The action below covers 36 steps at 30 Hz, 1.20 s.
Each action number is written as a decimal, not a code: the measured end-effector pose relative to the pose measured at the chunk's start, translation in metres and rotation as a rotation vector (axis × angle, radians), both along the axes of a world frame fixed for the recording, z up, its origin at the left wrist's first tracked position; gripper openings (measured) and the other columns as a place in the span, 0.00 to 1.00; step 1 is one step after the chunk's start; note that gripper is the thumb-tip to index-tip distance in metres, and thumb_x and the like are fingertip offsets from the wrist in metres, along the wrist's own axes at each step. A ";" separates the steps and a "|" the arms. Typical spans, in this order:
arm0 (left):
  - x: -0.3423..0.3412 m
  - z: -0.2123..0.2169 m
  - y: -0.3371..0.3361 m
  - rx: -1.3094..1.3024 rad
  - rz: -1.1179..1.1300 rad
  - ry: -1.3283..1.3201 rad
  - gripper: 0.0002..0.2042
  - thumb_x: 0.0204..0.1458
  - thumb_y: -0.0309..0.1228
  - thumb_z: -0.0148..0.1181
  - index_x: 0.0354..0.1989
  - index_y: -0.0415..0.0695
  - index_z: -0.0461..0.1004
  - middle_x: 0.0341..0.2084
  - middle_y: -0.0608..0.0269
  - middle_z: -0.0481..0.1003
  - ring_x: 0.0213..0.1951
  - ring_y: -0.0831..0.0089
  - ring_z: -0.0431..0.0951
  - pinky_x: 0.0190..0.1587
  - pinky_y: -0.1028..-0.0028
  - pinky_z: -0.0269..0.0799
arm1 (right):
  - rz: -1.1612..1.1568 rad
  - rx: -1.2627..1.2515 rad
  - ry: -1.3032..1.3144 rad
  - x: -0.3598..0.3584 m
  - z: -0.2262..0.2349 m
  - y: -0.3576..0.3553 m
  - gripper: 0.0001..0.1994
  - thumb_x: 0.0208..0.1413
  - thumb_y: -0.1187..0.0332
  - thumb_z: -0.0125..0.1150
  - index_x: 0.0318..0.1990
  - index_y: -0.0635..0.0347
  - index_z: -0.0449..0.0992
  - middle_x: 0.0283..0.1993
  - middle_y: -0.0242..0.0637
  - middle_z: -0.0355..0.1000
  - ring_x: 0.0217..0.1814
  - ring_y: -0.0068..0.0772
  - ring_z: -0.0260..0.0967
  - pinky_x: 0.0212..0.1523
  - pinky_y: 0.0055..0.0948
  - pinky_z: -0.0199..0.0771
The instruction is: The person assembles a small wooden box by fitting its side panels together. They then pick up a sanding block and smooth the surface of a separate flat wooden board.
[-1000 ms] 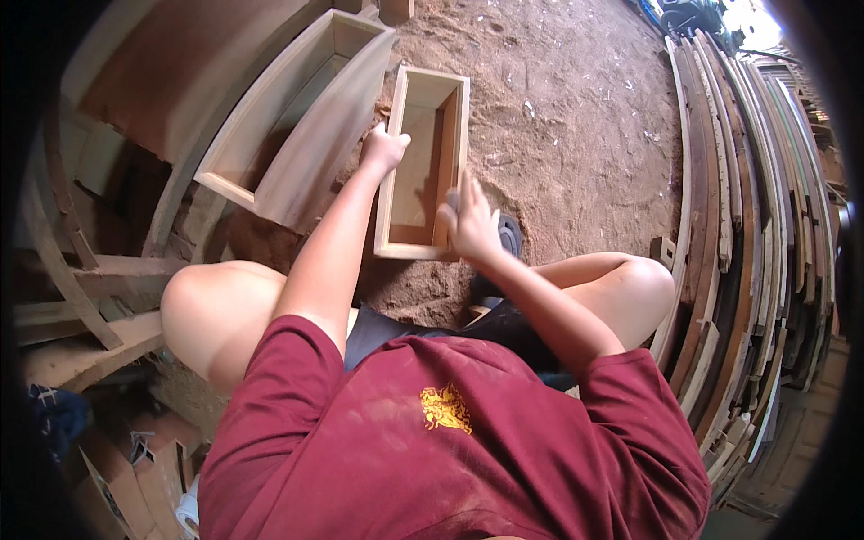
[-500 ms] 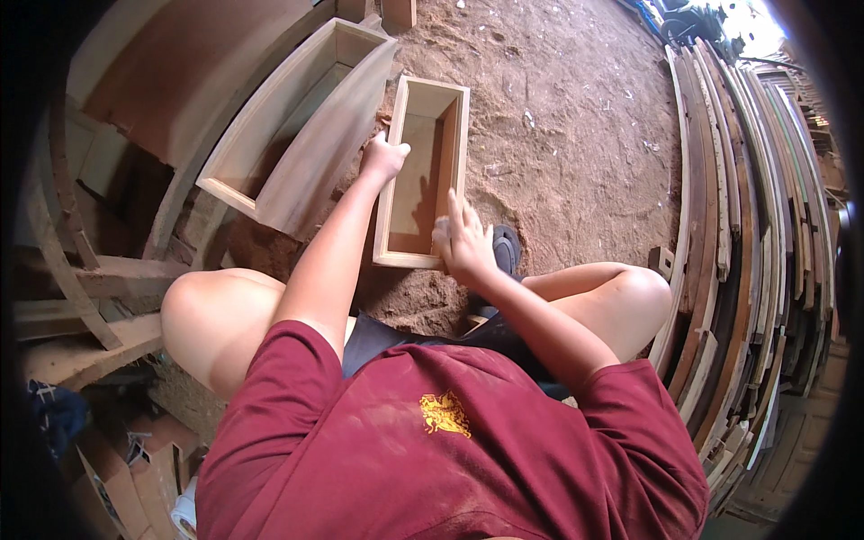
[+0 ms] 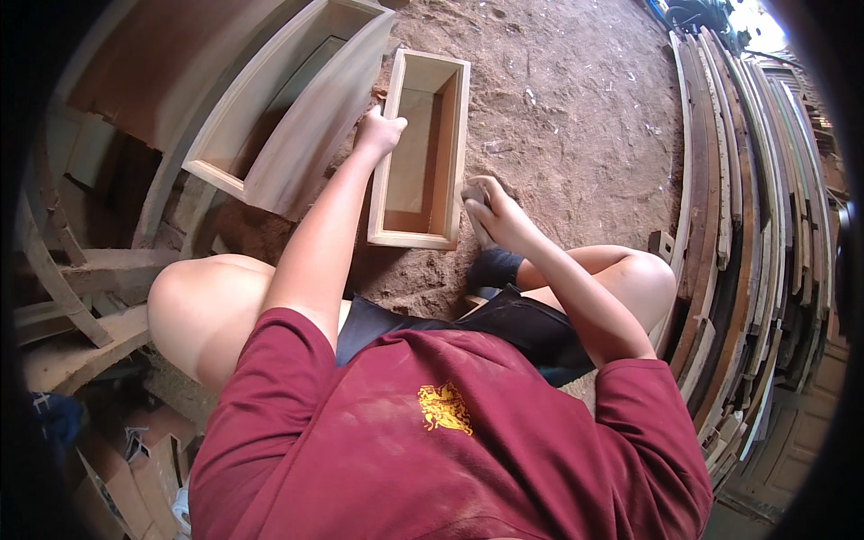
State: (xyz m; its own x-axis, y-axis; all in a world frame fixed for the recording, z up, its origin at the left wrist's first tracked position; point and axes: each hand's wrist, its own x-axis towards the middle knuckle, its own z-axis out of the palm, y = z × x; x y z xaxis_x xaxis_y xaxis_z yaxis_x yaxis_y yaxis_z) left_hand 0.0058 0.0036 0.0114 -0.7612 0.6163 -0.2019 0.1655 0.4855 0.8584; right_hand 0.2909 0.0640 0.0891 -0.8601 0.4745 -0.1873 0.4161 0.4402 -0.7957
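An open wooden box (image 3: 454, 135) of pale planks lies on the sandy ground in front of me. My left hand (image 3: 378, 132) grips the top of its left wall. My right hand (image 3: 490, 207) presses a small pale pad, likely sandpaper (image 3: 472, 193), against the outer face of the box's right wall near the front corner. My knees are spread to either side of the box.
A larger pale wooden box (image 3: 270, 99) leans at the left, on rough timber. Curved planks (image 3: 747, 198) are stacked along the right. Scrap wood (image 3: 63, 297) lies at the lower left. Dusty ground (image 3: 576, 99) stretches beyond the box.
My right hand has slid along the box's right wall toward the front corner, nearer to me. My left hand has stayed on the left wall.
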 end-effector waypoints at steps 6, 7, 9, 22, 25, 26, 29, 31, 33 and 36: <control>0.003 0.010 -0.002 0.007 -0.004 -0.010 0.27 0.42 0.38 0.60 0.52 0.35 0.73 0.45 0.42 0.78 0.50 0.53 0.78 0.55 0.62 0.72 | -0.031 -0.401 -0.173 0.014 -0.025 -0.012 0.15 0.65 0.62 0.56 0.49 0.63 0.64 0.33 0.45 0.73 0.34 0.29 0.73 0.29 0.31 0.72; 0.003 0.011 -0.002 0.006 -0.002 -0.011 0.27 0.42 0.37 0.60 0.52 0.35 0.73 0.45 0.42 0.78 0.50 0.53 0.78 0.55 0.63 0.72 | -0.047 -0.463 -0.204 0.012 -0.021 -0.012 0.15 0.64 0.62 0.57 0.46 0.63 0.63 0.29 0.40 0.71 0.29 0.23 0.71 0.22 0.26 0.67; 0.001 0.006 -0.004 0.015 0.012 -0.008 0.27 0.42 0.37 0.60 0.51 0.36 0.73 0.45 0.42 0.78 0.50 0.53 0.78 0.55 0.63 0.72 | -0.094 -0.371 -0.270 0.004 -0.006 -0.020 0.16 0.62 0.61 0.60 0.46 0.64 0.65 0.30 0.41 0.73 0.32 0.26 0.73 0.27 0.29 0.71; 0.001 -0.006 0.007 0.004 -0.017 0.026 0.28 0.41 0.41 0.60 0.51 0.36 0.74 0.45 0.43 0.79 0.49 0.53 0.79 0.54 0.62 0.72 | -0.084 -0.236 -0.077 0.030 -0.023 -0.037 0.23 0.50 0.58 0.71 0.42 0.65 0.69 0.34 0.47 0.77 0.38 0.37 0.76 0.38 0.39 0.74; -0.007 -0.015 0.004 0.043 -0.023 0.012 0.29 0.41 0.41 0.60 0.51 0.34 0.73 0.45 0.42 0.79 0.49 0.52 0.79 0.54 0.61 0.72 | -0.072 0.005 -0.159 0.024 -0.025 -0.029 0.19 0.49 0.64 0.75 0.39 0.60 0.69 0.27 0.34 0.74 0.28 0.20 0.70 0.27 0.25 0.70; -0.013 -0.023 0.001 0.053 -0.021 0.007 0.29 0.41 0.40 0.60 0.51 0.34 0.73 0.44 0.42 0.79 0.49 0.52 0.79 0.54 0.61 0.72 | -0.117 -0.105 -0.167 0.016 -0.015 -0.027 0.17 0.50 0.64 0.73 0.39 0.61 0.71 0.25 0.33 0.74 0.24 0.18 0.68 0.22 0.24 0.67; -0.016 -0.029 0.001 0.040 0.016 0.045 0.28 0.40 0.40 0.60 0.50 0.34 0.74 0.44 0.41 0.79 0.48 0.52 0.79 0.54 0.61 0.72 | -0.340 -0.254 -0.051 0.008 -0.031 0.007 0.13 0.55 0.63 0.68 0.38 0.63 0.74 0.25 0.33 0.74 0.24 0.20 0.68 0.24 0.26 0.67; -0.006 -0.013 0.008 0.019 -0.028 0.038 0.28 0.41 0.40 0.60 0.50 0.34 0.74 0.43 0.41 0.79 0.48 0.51 0.79 0.53 0.61 0.72 | -0.431 -0.376 0.000 0.016 -0.045 0.035 0.10 0.60 0.63 0.63 0.38 0.62 0.75 0.27 0.32 0.74 0.25 0.20 0.68 0.26 0.25 0.69; -0.007 -0.012 0.007 0.010 -0.029 0.043 0.28 0.41 0.40 0.59 0.49 0.33 0.74 0.43 0.41 0.79 0.48 0.51 0.79 0.53 0.61 0.72 | -0.344 -0.387 0.032 0.017 -0.038 0.029 0.09 0.61 0.65 0.62 0.40 0.62 0.74 0.29 0.31 0.74 0.27 0.18 0.68 0.27 0.22 0.68; -0.013 -0.019 0.004 0.029 -0.021 0.046 0.27 0.41 0.40 0.60 0.48 0.32 0.74 0.43 0.41 0.79 0.48 0.52 0.79 0.53 0.61 0.72 | -0.182 -0.504 -0.038 0.017 -0.027 0.013 0.09 0.62 0.65 0.60 0.42 0.63 0.73 0.29 0.29 0.71 0.29 0.17 0.66 0.28 0.23 0.67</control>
